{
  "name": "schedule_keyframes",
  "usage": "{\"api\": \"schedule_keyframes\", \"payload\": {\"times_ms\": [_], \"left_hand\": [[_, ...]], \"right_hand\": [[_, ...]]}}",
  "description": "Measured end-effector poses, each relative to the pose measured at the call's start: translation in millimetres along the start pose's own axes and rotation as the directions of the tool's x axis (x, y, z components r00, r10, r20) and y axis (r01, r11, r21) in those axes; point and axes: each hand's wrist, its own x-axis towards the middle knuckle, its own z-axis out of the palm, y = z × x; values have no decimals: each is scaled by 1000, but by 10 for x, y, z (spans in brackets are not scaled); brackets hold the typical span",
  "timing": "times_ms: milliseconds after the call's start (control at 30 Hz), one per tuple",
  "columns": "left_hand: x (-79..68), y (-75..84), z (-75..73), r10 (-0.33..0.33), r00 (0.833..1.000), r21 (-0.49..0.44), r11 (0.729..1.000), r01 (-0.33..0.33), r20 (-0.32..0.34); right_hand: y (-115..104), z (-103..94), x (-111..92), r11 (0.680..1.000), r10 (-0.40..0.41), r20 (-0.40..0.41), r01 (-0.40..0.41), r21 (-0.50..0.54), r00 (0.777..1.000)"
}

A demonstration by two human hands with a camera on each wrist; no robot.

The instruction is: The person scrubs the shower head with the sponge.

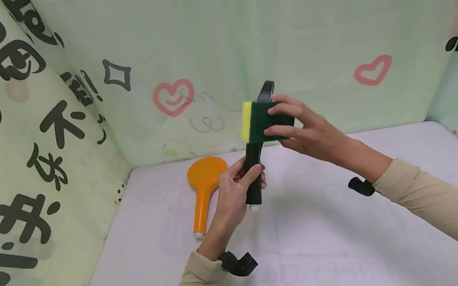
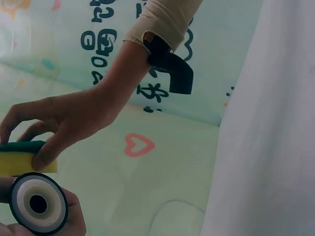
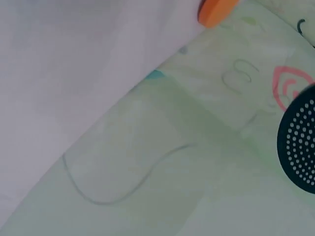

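In the head view, my left hand point(image 1: 233, 193) grips the black handle of a shower head point(image 1: 254, 190), held upright above the table. My right hand point(image 1: 307, 128) pinches a sponge point(image 1: 267, 121), dark green with a yellow layer facing left. The sponge covers the neck of the shower head; whether they touch, I cannot tell. In the left wrist view, the handle's round hollow end point(image 2: 55, 196) points at the camera, just below the sponge point(image 2: 24, 162). The right wrist view catches part of the black dotted spray face point(image 3: 301, 147); neither hand shows there.
An orange shower head point(image 1: 205, 175) lies on the white-covered table point(image 1: 321, 247), left of my left hand. Pale green printed cloth point(image 1: 297, 32) hangs behind the table and along both sides. Each wrist carries a black strap mount point(image 1: 239, 263).
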Motion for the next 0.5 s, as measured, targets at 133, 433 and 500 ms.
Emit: {"api": "schedule_keyframes", "payload": {"times_ms": [133, 433, 500], "left_hand": [[1, 10, 12, 15, 999, -45, 999, -13, 41], [-24, -23, 32, -8, 999, -101, 995, 13, 50], [-16, -42, 40, -25, 998, -127, 991, 33, 62]], "right_hand": [[102, -86, 107, 985, 172, -73, -171, 17, 982], [-33, -31, 131, 972, 234, -87, -231, 48, 968], [-83, 10, 82, 994, 107, -36, -105, 39, 994]]}}
